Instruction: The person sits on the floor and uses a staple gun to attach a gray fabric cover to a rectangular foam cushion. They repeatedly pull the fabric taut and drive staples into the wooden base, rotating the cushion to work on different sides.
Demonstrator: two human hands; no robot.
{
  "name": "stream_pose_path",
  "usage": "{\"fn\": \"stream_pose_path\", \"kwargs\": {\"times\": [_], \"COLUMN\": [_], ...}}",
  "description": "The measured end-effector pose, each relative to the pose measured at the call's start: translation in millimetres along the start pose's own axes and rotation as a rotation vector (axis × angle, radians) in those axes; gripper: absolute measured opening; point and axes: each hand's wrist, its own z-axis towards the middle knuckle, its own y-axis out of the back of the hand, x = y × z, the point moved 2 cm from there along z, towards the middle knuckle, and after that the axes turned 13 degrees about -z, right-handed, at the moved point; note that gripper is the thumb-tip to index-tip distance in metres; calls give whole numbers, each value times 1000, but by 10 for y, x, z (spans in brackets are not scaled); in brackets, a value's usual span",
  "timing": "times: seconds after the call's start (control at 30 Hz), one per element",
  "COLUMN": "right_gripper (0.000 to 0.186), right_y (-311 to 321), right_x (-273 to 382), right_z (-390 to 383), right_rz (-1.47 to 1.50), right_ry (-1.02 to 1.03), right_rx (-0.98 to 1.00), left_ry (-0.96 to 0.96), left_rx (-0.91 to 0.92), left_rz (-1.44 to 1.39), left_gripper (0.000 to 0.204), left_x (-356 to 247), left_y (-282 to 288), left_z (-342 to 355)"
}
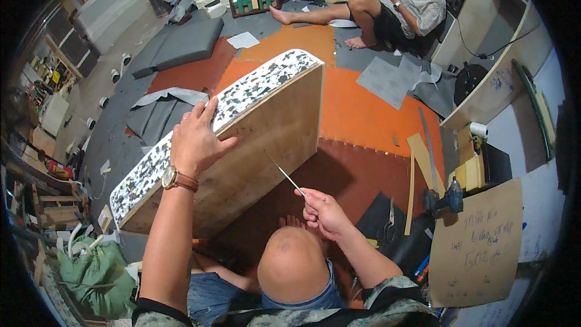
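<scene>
The left hand [196, 138] splayed across a foam-topped board [269, 124]; the right hand [327, 213] gripped a thin rod [285, 174] that might skid if the board shifted.

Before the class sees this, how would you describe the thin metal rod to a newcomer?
Start at the big plywood panel padded with speckled foam, the left hand on its edge. In the picture, below its bare face, find the right hand. The thin metal rod slants up-left from it, narrow and silvery against the broad plywood.
</scene>
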Motion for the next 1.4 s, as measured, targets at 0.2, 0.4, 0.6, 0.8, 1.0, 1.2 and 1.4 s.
{"fn": "stream_pose_path", "kwargs": {"times": [0.2,0.4,0.6,0.8,1.0,1.2,1.4], "right_gripper": [33,33,32,30,27,29,37], "right_y": [33,305,165,58,297,101,-98], "right_x": [79,-189,-345,11,-3,279,638], "right_z": [-229,-1157,-757,-592,-837,-1019,-660], "right_rz": [-995,-946,-864,-1177,-767,-124,15], "right_ry": [519,204,308,315,186,542,598], "right_rx": [-383,-424,-511,-429,-664,-560,-747], "left_ry": [21,111,55,56,53,-69,15], "left_rx": [-39,35,-14,-31,-62,-135,14], "left_rz": [3,-30,17,22,-73,-374,-211], "left_gripper": [95,97,93,94,94,93,112], "left_x": [88,163,40,-122,-297,-427,244], "left_y": [-24,53,-58,-4,11,242,960], "left_z": [-29,188,-46,-224,-495,-911,-2119]}}
